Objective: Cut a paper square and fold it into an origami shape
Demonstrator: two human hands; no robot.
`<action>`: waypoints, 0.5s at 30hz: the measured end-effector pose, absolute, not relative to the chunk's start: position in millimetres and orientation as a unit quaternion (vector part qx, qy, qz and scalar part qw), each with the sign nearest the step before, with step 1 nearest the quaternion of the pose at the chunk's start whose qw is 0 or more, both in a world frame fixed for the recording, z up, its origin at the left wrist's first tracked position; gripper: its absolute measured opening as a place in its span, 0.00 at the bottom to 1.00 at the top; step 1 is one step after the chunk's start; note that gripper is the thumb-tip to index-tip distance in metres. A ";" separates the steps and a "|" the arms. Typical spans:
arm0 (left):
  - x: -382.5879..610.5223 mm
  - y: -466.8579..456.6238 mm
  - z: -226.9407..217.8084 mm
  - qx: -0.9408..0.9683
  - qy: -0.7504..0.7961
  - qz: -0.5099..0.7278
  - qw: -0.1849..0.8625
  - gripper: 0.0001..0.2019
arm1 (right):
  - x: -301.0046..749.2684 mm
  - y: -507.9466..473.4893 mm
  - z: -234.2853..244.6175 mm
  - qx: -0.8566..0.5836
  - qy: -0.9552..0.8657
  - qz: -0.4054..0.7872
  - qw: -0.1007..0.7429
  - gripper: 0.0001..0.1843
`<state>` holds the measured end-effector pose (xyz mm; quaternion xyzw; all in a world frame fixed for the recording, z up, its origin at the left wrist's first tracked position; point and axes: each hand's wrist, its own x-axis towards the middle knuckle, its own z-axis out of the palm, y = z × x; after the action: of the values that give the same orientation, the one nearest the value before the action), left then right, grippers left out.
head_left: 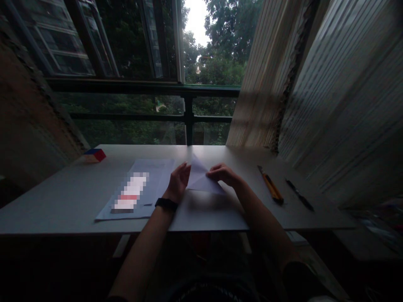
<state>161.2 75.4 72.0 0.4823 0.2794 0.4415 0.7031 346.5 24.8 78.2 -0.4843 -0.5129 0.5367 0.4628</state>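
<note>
Between my hands is a folded sheet of white paper (201, 181), raised above the table with a pointed top and a slanting crease. At its right side, my right hand (223, 173) pinches the paper between thumb and fingers. My left hand (179, 183), with a black band on the wrist, is closed at the paper's left edge; its fingertips are partly hidden. Left of that hand lie flat sheets of paper (162, 178), with a blurred-out patch over part of them.
On the white table (69, 201), a yellow utility knife (271, 184) and a dark pen (299, 195) lie to the right. A red and blue block (95, 155) sits at the far left. Behind the table are a window railing (189, 113) and a striped curtain (261, 75).
</note>
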 end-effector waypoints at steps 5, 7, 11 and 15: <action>166.3 78.8 65.2 0.500 0.262 0.385 0.730 0.16 | 346.0 22.3 78.1 -0.479 -0.557 0.576 0.359 0.14; 168.4 80.7 60.4 0.500 0.281 0.395 0.717 0.14 | 342.9 22.5 76.6 -0.476 -0.572 0.573 0.342 0.15; 169.5 83.2 56.5 0.494 0.282 0.408 0.714 0.13 | 338.1 22.3 75.9 -0.473 -0.589 0.547 0.362 0.19; 169.4 83.0 59.6 0.488 0.299 0.390 0.721 0.13 | 339.1 19.9 80.4 -0.471 -0.599 0.543 0.353 0.20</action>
<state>169.4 83.0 59.6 0.4882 0.2989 0.3898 0.7214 339.1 19.9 80.4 -0.4712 -0.5988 0.5427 0.3532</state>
